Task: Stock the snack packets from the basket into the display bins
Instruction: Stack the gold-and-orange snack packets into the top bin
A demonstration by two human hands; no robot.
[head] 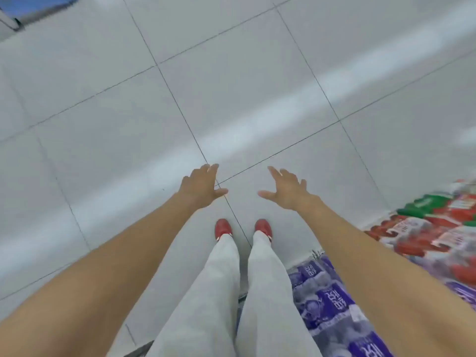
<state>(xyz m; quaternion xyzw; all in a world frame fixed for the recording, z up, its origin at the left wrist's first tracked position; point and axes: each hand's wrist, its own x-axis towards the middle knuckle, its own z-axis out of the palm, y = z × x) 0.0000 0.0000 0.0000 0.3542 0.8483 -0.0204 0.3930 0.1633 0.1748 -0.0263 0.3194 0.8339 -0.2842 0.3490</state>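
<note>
Above the tiled floor (123, 119), the fingers of the left hand (201, 188) and the right hand (286, 190) are being held apart and loose, with nothing being gripped. Snack packets are lying only to the right. The purple packets (327, 300) are ranged alongside the right forearm, and the red and green packets (438, 228) are lying farther out. The right hand is judged the nearer. No basket is being shown.

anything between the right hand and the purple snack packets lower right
Nothing visible does. The right hand is open and empty above the floor tiles; the purple packets lie beside the right leg, partly hidden under the forearm.
</note>
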